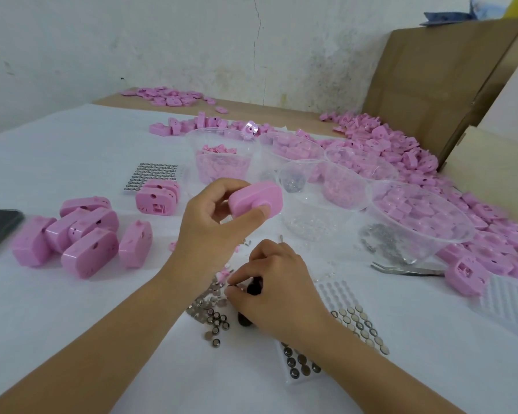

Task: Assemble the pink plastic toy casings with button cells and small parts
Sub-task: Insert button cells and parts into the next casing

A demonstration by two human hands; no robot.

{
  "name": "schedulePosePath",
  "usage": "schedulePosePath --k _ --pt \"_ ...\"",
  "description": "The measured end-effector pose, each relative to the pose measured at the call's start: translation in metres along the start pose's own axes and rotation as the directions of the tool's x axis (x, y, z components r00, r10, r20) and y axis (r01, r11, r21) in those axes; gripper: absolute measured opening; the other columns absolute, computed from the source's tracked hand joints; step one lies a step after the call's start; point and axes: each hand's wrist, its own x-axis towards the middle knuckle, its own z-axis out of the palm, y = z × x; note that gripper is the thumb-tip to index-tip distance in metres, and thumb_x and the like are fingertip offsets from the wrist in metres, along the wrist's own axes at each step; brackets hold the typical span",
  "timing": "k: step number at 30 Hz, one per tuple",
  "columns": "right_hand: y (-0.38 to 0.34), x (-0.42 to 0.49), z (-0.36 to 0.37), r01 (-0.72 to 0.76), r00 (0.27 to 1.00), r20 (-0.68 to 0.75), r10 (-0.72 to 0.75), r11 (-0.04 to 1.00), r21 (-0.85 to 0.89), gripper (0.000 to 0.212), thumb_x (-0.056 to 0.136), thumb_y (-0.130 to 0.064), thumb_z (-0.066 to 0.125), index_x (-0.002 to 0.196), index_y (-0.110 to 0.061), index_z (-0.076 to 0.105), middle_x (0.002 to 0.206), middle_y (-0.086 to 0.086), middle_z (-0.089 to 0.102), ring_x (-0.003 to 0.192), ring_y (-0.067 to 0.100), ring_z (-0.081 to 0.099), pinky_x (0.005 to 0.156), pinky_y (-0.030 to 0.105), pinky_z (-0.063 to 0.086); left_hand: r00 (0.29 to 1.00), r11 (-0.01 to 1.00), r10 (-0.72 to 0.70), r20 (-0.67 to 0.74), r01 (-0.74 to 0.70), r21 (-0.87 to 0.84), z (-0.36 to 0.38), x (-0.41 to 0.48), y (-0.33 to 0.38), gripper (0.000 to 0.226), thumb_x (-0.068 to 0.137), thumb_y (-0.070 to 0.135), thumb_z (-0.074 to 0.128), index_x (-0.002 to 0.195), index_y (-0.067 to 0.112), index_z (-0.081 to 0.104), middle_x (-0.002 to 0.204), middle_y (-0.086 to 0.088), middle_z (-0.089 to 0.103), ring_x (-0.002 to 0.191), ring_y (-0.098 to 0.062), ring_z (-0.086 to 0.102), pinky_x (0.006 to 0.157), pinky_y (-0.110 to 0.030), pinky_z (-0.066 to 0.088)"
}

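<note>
Beyond the casing (256,198), clear tubs (222,171), pink heaps (386,141).

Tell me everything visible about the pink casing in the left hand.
The pink casing is a rounded oblong shell of smooth, slightly glossy plastic; no holes show on the sides facing the camera. It is held above the white table cover, slightly tilted. The left hand pinches it: the thumb presses its lower front, curled fingers hold its left end. Nothing else touches it.
</note>
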Motion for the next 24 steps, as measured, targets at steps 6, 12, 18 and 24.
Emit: schedulePosePath --k 6,12,18,24 --pt "0.001 -0.001 -0.006 0.021 0.999 0.041 -0.021 1.0 0.01 0.018 0.077 -0.019 0.065 0.089 -0.027 0.074 0.079 -0.013 0.043 0.081 0.005 0.036 0.08 0.022 0.031 1.0 0.994 -0.017 -0.008 0.016 -0.112 -0.001 0.001 0.002 0.025 0.054 0.032 0.076 0.063 0.032 0.053 0.074 0.009 0.054 0.073 -0.018 0.065 0.07 -0.044 0.058" --pt "-0.001 -0.002 -0.005 0.08 0.995 0.059 -0.082 0.996 0.043 0.006 0.074 -0.021 0.071 0.077 -0.024 0.076 0.074 -0.018 0.042 0.082 0.004 0.039 0.087 0.019 0.028 0.998 0.974 -0.067 0.005 0.067 -0.216 0.001 0.001 0.004 0.033 0.067 0.011 0.074 0.075 0.016 0.043 0.088 -0.018 0.055 0.081 -0.031 0.065 0.062 -0.025 0.055" --pt "0.008 0.003 -0.007 0.038 0.999 0.008 -0.038 0.998 0.059 0.017 0.087 -0.008 0.056 0.091 -0.015 0.071 0.089 -0.003 0.062 0.092 0.018 0.051 0.084 0.029 0.039 0.995 0.961 -0.079 -0.054 0.062 -0.269 0.0 0.003 0.009 0.037 0.059 0.019 0.074 0.083 0.017 0.046 0.081 -0.012 0.065 0.055 -0.016 0.058 0.046 -0.022 0.047" --pt "0.017 0.005 -0.002 0.093 0.995 0.041 -0.093 0.996 0.002 0.028 0.089 -0.012 0.054 0.112 -0.019 0.068 0.114 -0.004 0.065 0.109 0.016 0.051 0.094 0.024 0.035 0.996 0.979 -0.04 -0.077 0.023 -0.203 -0.001 0.003 0.009 0.021 0.05 0.035 0.071 0.067 0.03 0.06 0.073 -0.004 0.063 0.058 -0.014 0.056 0.049 -0.019 0.045"
